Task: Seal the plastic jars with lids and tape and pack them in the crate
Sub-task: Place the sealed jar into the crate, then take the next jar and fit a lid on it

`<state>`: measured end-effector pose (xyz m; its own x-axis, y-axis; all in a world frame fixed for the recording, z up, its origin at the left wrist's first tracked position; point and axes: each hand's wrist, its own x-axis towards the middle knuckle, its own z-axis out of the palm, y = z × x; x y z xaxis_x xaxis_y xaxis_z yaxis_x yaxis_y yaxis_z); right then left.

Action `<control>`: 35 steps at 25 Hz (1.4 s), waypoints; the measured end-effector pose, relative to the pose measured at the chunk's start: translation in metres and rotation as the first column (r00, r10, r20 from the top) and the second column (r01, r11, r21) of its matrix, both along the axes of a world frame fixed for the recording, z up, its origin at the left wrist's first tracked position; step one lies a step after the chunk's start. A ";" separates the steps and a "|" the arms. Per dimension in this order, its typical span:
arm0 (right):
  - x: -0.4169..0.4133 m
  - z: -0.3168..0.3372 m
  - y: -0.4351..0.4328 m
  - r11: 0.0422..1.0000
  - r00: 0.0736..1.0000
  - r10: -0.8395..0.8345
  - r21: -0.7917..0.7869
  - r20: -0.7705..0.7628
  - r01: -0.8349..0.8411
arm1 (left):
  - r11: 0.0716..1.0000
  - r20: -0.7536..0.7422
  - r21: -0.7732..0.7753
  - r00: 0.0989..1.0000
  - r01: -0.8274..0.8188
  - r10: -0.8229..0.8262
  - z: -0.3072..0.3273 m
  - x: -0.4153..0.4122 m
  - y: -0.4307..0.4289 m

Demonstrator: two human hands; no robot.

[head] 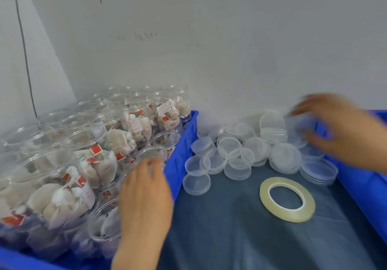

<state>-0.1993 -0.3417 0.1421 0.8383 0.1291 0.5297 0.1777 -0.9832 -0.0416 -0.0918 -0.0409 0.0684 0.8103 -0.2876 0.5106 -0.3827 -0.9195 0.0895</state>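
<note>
The jars (69, 165) stand packed tight in the blue crate (184, 144) on the left. Their long axes run roughly up and down, open mouths pointing at the ceiling with no lids on, and white sachets with red tags fill them. The left hand (144, 198) hovers over the jars nearest the crate's right wall, fingers stretched forward and loose, gripping nothing I can see.

The right hand (339, 131) is smeared with motion above the far end of the heap of clear lids (240, 154). Its fingers curve downward, but I cannot tell whether they have hold of a lid. The lids lie jumbled, some stacked, some tipped on edge.

A roll of clear tape (264, 194) lies flat on the dark blue cloth (230, 227) just in front of them. A second blue crate (360, 190) borders the cloth on the right. Behind is a plain pale wall (230, 49), with a dark cable (25, 60) hanging down at the left.
</note>
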 end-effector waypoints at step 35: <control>0.011 -0.159 0.067 0.934 0.910 -0.203 0.350 0.360 0.070 | 0.568 -0.049 -0.533 0.648 0.627 -0.760 -0.067 -0.015 -0.096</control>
<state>-0.1879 -0.2746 -0.0169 0.5564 -0.2049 0.8053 0.1099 -0.9425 -0.3157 -0.1066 -0.1368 0.0014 0.5659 -0.6187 0.5449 -0.7853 -0.2033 0.5847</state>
